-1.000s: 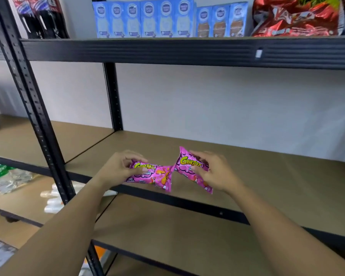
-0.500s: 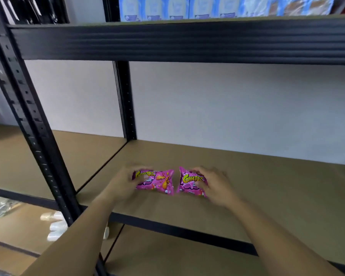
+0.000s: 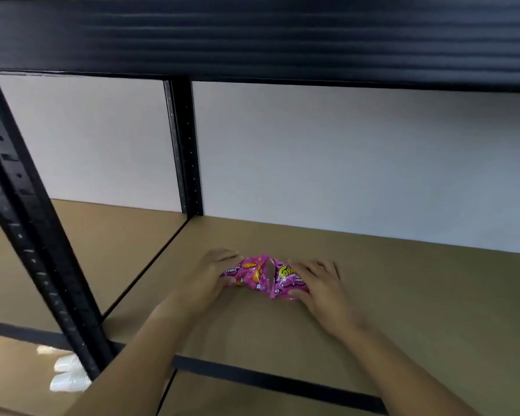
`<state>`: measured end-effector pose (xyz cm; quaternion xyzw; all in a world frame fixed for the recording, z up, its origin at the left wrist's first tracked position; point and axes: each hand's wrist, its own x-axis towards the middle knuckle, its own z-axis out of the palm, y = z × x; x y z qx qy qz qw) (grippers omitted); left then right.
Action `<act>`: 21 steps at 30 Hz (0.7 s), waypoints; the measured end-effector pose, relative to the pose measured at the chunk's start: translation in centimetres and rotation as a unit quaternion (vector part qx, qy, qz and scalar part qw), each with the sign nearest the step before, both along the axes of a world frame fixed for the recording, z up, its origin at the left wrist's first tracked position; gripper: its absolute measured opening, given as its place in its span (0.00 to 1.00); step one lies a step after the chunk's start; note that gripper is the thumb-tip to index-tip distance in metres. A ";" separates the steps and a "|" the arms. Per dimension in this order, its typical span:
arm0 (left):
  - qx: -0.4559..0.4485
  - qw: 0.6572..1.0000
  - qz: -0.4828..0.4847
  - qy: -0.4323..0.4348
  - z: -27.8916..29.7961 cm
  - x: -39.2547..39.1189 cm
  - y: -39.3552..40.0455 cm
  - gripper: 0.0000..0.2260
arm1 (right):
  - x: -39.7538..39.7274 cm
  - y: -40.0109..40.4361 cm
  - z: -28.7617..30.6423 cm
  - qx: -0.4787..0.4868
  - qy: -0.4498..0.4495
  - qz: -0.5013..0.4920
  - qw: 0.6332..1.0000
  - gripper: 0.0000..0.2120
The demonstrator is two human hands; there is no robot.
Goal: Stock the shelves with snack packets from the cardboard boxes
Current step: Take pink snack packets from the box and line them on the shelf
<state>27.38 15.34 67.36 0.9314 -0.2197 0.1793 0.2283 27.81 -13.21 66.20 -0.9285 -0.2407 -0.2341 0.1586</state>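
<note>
1. the black metal shelving unit (image 3: 36, 235) fills the view, with a ribbed black beam (image 3: 252, 37) across the top and a white wall behind.
2. the brown shelf board (image 3: 403, 295) in the right bay carries two pink snack packets, lying near its middle, well forward of the wall.
3. the brown board (image 3: 102, 250) of the left bay sits beside it, past the back upright (image 3: 186, 145).
4. the left hand (image 3: 204, 280) grips the left packet (image 3: 249, 273), fingers curled over its far edge.
5. the right hand (image 3: 321, 283) pinches the right packet (image 3: 285, 282), fingers on top and thumb at its near edge.
6. the two packets touch at their inner ends and rest on the board.
7. on a lower shelf at the bottom left lie white plastic cups (image 3: 68, 373), blurred.
</note>
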 end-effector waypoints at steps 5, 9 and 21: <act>0.049 0.990 0.121 -0.050 0.1 3.8 0.5 0.19 | 4.7 3.6 -0.3 -0.012 -0.010 -0.078 0.997 0.24; 0.057 0.987 0.145 -0.044 -0.2 8.8 1.6 0.23 | 9.3 6.5 0.0 -0.026 0.011 -0.120 0.992 0.23; -0.028 0.992 0.117 -0.047 -0.6 16.4 4.1 0.22 | 18.7 9.7 -0.2 -0.007 0.031 -0.088 0.996 0.25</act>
